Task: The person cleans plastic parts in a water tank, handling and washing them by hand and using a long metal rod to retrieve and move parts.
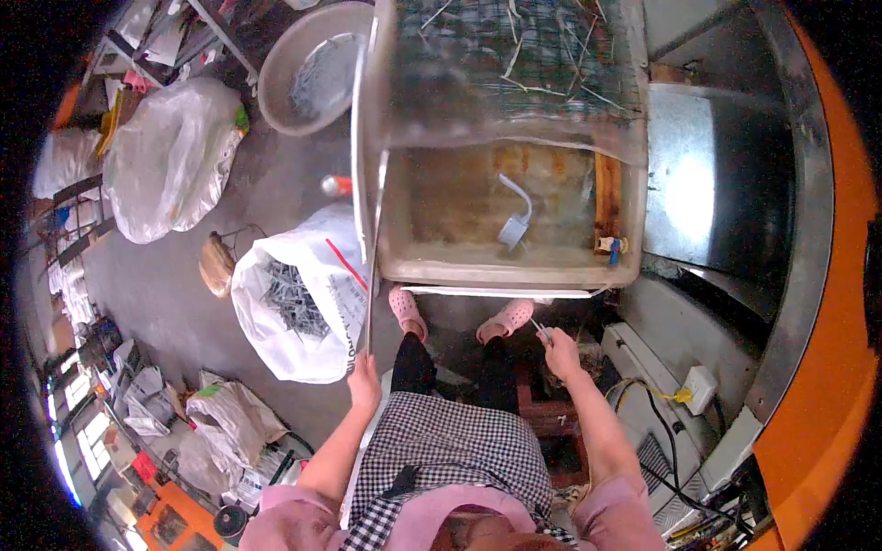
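My left hand [365,383] is closed around the lower end of a long, thin pale strip [370,308], which stretches forward along the left side of a water tub [510,275]. To the right, my right hand [560,355] grips a small, thin metal tool [541,328], its kind too small to make out. In the tub's shallow brownish water lies a white fitting with a curved tube [516,225]. Just left of my left hand stands a white woven sack [285,354], open at the top, with grey plastic-looking scraps [296,301] inside.
A round basin [274,92] stands at the upper left beside a large plastic-wrapped bundle [175,161]. Dark green netting with pale strips [533,64] covers the tub's far part. Cables and a white socket box [700,389] are at the right, near an orange machine panel [841,404].
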A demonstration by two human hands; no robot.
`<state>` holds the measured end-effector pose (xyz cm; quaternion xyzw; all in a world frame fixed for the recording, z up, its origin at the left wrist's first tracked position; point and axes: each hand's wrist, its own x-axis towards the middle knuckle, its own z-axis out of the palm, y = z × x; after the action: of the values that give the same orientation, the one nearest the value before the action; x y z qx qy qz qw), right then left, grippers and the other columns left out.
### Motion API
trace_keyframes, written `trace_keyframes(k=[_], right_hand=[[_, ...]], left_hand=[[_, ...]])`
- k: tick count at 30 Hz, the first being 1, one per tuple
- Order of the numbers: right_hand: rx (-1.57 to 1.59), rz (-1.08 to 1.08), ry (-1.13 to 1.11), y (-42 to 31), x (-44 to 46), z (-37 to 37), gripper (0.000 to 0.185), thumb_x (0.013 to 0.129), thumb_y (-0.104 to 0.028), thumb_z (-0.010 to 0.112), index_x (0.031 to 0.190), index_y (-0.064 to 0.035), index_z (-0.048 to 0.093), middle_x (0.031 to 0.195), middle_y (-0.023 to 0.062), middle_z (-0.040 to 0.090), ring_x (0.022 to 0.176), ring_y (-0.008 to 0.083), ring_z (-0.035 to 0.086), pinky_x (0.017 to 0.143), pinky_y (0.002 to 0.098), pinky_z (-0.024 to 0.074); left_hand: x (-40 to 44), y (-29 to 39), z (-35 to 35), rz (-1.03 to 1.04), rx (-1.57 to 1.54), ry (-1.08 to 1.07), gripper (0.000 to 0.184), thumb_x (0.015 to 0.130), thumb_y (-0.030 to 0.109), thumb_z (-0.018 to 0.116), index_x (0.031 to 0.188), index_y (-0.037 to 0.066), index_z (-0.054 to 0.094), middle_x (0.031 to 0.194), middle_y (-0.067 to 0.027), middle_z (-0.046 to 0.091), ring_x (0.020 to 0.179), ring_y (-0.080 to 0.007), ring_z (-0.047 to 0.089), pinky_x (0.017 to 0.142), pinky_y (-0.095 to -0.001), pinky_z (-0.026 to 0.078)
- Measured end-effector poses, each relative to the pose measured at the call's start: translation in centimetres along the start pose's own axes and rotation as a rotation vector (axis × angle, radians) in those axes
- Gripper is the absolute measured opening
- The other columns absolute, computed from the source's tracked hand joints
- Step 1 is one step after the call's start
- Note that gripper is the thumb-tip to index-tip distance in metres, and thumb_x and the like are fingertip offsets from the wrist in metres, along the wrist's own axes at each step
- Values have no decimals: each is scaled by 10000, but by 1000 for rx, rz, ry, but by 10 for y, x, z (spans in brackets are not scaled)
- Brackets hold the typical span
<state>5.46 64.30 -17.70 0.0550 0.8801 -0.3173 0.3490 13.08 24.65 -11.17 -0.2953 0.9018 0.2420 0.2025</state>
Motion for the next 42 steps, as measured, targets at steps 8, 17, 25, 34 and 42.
trace_keyframes(k=[8, 17, 25, 34, 42], right_hand=[[24, -3, -1, -9, 9, 7, 113, 804, -90, 511, 896, -71, 574, 827, 146, 534, 813, 342, 529, 689, 415, 415], [-16, 17, -14, -7, 14, 14, 111, 793, -80, 519, 889, -71, 573, 837, 151, 538, 823, 340, 530, 697, 415, 416], [28, 39, 38, 2, 20, 11, 136, 775, -36, 513, 899, -59, 566, 842, 144, 543, 835, 343, 525, 719, 399, 421], [-66, 120, -34, 20, -8, 2, 128, 826, -142, 502, 903, -61, 565, 818, 154, 524, 802, 353, 510, 678, 422, 407], [-33, -5, 24, 19, 2, 17, 118, 817, -135, 519, 902, -71, 570, 828, 149, 530, 801, 350, 514, 685, 418, 411]], left_hand=[[92, 38, 31, 27, -74, -28, 337, 877, 275, 408, 1147, 79, 461, 931, -260, 554, 845, -432, 529, 700, -468, 422], [132, 77, 43, 136, -106, -96, 326, 867, 276, 432, 1111, 68, 492, 863, -258, 561, 815, -431, 532, 677, -470, 425], [175, 116, 70, 272, -137, -3, 307, 871, 240, 448, 1085, 27, 503, 839, -253, 565, 771, -417, 546, 636, -444, 440], [20, 12, 7, 115, 2, -80, 312, 875, 244, 446, 1112, 44, 482, 836, -236, 579, 727, -379, 579, 595, -422, 440], [112, 74, 51, 210, -111, -43, 304, 862, 233, 463, 1100, 48, 498, 831, -245, 571, 770, -409, 555, 630, -444, 437]])
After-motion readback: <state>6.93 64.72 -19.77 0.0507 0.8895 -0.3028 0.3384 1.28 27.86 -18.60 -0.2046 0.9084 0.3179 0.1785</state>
